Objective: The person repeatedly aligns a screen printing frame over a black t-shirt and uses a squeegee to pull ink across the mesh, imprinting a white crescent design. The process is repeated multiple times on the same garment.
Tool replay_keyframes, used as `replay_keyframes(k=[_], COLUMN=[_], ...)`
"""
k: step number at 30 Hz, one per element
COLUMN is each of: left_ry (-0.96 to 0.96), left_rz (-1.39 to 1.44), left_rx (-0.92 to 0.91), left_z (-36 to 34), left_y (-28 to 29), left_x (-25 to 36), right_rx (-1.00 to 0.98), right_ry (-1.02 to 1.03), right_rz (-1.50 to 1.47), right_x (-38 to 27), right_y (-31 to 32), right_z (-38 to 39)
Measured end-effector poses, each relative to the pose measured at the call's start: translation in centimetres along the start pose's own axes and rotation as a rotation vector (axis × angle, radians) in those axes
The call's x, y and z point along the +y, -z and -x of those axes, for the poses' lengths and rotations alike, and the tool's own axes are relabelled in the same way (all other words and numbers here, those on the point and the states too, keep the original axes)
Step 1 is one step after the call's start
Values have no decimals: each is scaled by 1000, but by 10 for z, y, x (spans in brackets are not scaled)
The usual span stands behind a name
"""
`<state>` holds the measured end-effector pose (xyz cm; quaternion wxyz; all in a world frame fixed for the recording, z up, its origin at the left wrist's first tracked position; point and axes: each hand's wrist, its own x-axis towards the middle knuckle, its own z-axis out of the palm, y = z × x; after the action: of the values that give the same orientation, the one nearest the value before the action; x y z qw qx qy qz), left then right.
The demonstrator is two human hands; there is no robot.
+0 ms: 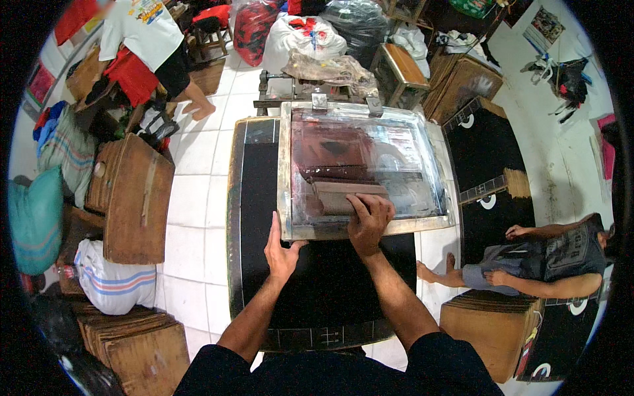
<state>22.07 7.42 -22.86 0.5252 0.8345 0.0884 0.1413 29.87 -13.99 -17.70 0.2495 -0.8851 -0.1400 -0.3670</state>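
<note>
A screen printing frame (pixel 432 221) with a pale, paint-stained rim lies over a black-topped board (pixel 317 290). Dark red ink (pixel 323 148) coats the left part of its mesh, with white and blue smears further right. On the mesh near the front sits a wide squeegee (pixel 330 201) with a wooden grip. My right hand (pixel 371 223) is closed around the squeegee's right part. My left hand (pixel 282 254) rests at the frame's front left corner, fingers stretched along the left side and thumb apart by the front edge. Two metal clamps (pixel 319 101) meet the frame's far edge.
Stacked wooden boards (pixel 139 201) stand to the left, beside a white sack (pixel 115 280). Another person (pixel 548 257) sits at the right near more black boards (pixel 492 218). A person in a white shirt (pixel 142 33) works at the far left. Filled bags (pixel 304 39) line the back.
</note>
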Motion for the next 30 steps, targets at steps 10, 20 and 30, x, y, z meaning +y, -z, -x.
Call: replay_keyframes(k=[10, 20, 30], left_ry=[-251, -302, 217], left_rz=[206, 653, -18], left_rx=[296, 144, 233], left_z=[-43, -80, 22], left_y=[43, 56, 98], left_x=[101, 78, -139], right_rx=[252, 300, 340], right_ry=[77, 81, 38], right_rz=[55, 96, 43], right_x=[-52, -74, -77], right_y=[32, 69, 69], right_z=[-97, -254, -322])
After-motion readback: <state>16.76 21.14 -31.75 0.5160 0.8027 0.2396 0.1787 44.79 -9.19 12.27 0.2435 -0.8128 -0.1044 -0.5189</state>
